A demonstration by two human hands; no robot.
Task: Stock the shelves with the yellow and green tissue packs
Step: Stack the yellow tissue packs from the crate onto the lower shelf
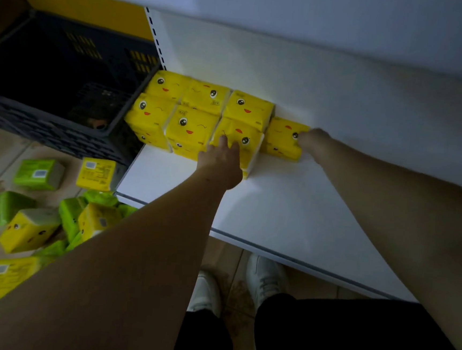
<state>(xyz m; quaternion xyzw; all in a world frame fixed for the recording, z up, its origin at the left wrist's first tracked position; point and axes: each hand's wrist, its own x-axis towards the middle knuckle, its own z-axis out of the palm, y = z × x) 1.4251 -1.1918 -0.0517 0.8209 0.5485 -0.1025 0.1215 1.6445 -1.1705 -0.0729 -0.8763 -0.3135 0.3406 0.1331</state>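
Observation:
Several yellow tissue packs with cartoon faces (pixel 193 113) stand stacked in rows at the back left of the white shelf (pixel 291 208). My left hand (pixel 221 160) presses with straight fingers against the front of a yellow pack (pixel 241 136) in the stack. My right hand (pixel 312 141) holds the right side of the rightmost yellow pack (pixel 283 137), which sits against the stack; its fingers are blurred. More yellow packs (pixel 28 229) and green packs (pixel 38 173) lie scattered on the floor at the left.
A dark plastic crate (pixel 47 122) stands on the floor left of the shelf. An upper shelf (pixel 294 7) overhangs the top of the view. My white shoes (pixel 264 281) stand on the tiled floor below the shelf's front edge.

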